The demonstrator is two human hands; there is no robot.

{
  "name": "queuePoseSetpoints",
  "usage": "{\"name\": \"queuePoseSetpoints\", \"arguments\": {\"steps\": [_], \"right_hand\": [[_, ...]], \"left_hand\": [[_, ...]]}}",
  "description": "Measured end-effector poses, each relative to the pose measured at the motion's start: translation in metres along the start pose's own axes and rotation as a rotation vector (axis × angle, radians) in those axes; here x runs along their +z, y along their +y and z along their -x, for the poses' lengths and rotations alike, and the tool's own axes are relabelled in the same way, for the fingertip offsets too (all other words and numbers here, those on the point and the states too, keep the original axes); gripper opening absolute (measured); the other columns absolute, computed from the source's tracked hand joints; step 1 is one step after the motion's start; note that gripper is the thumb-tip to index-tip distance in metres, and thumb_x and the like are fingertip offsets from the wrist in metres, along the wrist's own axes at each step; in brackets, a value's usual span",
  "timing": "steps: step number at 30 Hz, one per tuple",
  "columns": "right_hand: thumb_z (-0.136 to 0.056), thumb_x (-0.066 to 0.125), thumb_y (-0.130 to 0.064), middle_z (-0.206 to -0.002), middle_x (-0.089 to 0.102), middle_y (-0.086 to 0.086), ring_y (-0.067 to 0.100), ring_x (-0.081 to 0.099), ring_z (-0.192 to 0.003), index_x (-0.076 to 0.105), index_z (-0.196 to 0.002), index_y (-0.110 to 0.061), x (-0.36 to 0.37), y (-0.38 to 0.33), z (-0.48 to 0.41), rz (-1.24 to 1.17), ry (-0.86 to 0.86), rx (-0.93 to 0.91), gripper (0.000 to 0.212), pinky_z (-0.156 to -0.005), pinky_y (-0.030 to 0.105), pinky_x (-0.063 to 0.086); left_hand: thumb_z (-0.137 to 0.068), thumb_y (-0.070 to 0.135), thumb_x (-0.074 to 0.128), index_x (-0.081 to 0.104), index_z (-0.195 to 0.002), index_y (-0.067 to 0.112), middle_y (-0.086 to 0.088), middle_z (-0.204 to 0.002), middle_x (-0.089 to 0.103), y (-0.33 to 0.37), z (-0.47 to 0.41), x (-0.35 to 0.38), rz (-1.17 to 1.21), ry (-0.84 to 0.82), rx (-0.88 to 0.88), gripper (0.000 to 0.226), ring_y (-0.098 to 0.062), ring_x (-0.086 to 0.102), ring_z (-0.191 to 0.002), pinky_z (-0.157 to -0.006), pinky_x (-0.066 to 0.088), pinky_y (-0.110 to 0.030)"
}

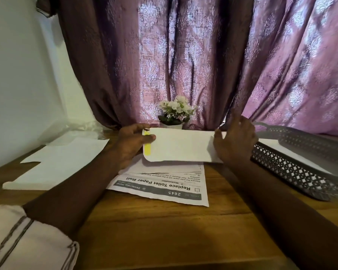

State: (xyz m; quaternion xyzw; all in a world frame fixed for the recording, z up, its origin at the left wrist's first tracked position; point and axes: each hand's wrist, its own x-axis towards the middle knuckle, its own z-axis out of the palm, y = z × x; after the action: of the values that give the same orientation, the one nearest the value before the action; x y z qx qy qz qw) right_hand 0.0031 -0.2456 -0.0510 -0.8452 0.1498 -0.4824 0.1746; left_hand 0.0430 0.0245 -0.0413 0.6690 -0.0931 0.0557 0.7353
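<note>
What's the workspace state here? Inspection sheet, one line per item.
Surface: wooden table, bare wood nearest the person.
Job's things: white envelope with a yellow strip at its left end, held above a printed sheet.
Clutter: white sheets on the left; dark lattice tray on the right with paper in it; potted flowers at the back.
Grippers: left hand grips the envelope's left end, right hand grips its right end.
Cables: nothing seen.
Surroundings: purple patterned curtain behind, pale wall to the left.

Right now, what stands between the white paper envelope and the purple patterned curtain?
A small white pot of white flowers, just behind the white paper envelope; head view.
</note>
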Motion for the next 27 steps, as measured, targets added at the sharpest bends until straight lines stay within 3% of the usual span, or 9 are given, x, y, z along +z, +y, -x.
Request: {"name": "queuePoseSetpoints", "arguments": {"steps": [2,5,9,12,15,20,22,24,27], "right_hand": [[-0.092,0.06,-0.047,-0.14,0.054,0.014,0.033,0.05,-0.129,0.051,-0.14,-0.021,-0.006,-0.014,0.01,-0.107,-0.087,-0.204,0.056,-0.108,0.052,0.04],[-0.093,0.066,-0.055,-0.146,0.053,0.001,0.011,0.048,-0.125,0.053,-0.142,-0.029,-0.012,-0.039,0.032,-0.52,-0.451,-0.329,0.058,-0.111,0.039,0.038],[-0.078,0.061,-0.082,-0.167,0.027,-0.006,0.017,0.023,-0.152,0.017,-0.16,-0.04,-0.006,-0.053,0.045,-0.236,-0.667,-0.687,0.102,-0.125,0.051,0.013],[-0.075,0.061,-0.085,-0.171,0.016,-0.005,0.021,0.013,-0.155,-0.001,-0.161,-0.043,-0.001,-0.054,0.044,-0.13,-0.74,-0.726,0.114,-0.126,0.054,0.0],[-0.077,0.052,-0.088,-0.168,0.024,-0.003,0.026,0.021,-0.153,-0.001,-0.161,-0.042,0.004,-0.05,0.045,-0.129,-0.728,-0.7,0.11,-0.124,0.059,0.009],[-0.079,0.051,-0.085,-0.166,0.03,0.0,0.025,0.025,-0.152,-0.001,-0.162,-0.038,0.002,-0.049,0.048,-0.157,-0.806,-0.661,0.109,-0.122,0.058,0.013],[-0.078,0.054,-0.083,-0.16,0.039,0.003,0.028,0.032,-0.148,0.0,-0.161,-0.039,0.001,-0.051,0.048,-0.169,-0.79,-0.676,0.109,-0.119,0.059,0.018],[-0.08,0.058,-0.08,-0.153,0.046,0.007,0.031,0.037,-0.144,-0.006,-0.161,-0.039,0.001,-0.052,0.047,-0.155,-0.789,-0.687,0.111,-0.119,0.056,0.02],[-0.079,0.064,-0.075,-0.145,0.054,0.01,0.032,0.045,-0.137,-0.018,-0.159,-0.04,0.0,-0.053,0.047,-0.19,-0.787,-0.69,0.119,-0.116,0.046,0.025]], "left_hand": [[-0.089,-0.012,0.066,0.07,-0.108,0.014,-0.011,-0.099,0.073,-0.003,0.002,0.007,-0.002,-0.029,-0.011,0.032,-0.014,0.073,-0.07,-0.055,0.06,-0.024],[-0.09,-0.018,0.056,0.07,-0.115,0.014,-0.014,-0.104,0.07,-0.004,0.005,0.01,0.016,-0.073,-0.048,0.043,-0.023,0.068,-0.081,-0.059,0.063,-0.029],[-0.087,-0.022,0.054,0.073,-0.11,0.017,-0.016,-0.107,0.073,-0.005,0.008,0.005,-0.025,-0.153,-0.074,0.049,-0.028,0.07,-0.09,-0.074,0.062,-0.038],[-0.087,-0.023,0.054,0.073,-0.106,0.014,-0.016,-0.103,0.076,-0.002,0.01,0.002,0.026,-0.206,-0.112,0.046,-0.024,0.076,-0.083,-0.068,0.065,-0.034],[-0.085,-0.021,0.061,0.072,-0.105,0.011,-0.014,-0.099,0.077,-0.002,0.012,0.001,0.042,-0.266,-0.118,0.039,-0.026,0.077,-0.083,-0.067,0.065,-0.035],[-0.073,-0.001,0.083,0.07,-0.118,0.018,-0.016,-0.116,0.074,-0.01,0.01,-0.001,-0.185,-0.36,-0.054,0.05,-0.036,0.072,-0.108,-0.097,0.055,-0.057],[-0.068,0.018,0.092,0.066,-0.126,0.025,-0.004,-0.119,0.074,-0.01,0.011,0.001,-0.411,-0.371,0.093,0.064,-0.028,0.07,-0.113,-0.098,0.057,-0.049],[-0.062,0.042,0.089,0.056,-0.137,0.03,0.007,-0.131,0.065,-0.006,0.01,0.002,-0.8,-0.364,0.362,0.082,-0.015,0.065,-0.117,-0.102,0.054,-0.042],[-0.064,0.059,0.07,0.045,-0.148,0.025,0.002,-0.146,0.05,0.005,0.013,0.004,-1.227,-0.22,0.726,0.094,-0.021,0.053,-0.13,-0.106,0.047,-0.046]]}}
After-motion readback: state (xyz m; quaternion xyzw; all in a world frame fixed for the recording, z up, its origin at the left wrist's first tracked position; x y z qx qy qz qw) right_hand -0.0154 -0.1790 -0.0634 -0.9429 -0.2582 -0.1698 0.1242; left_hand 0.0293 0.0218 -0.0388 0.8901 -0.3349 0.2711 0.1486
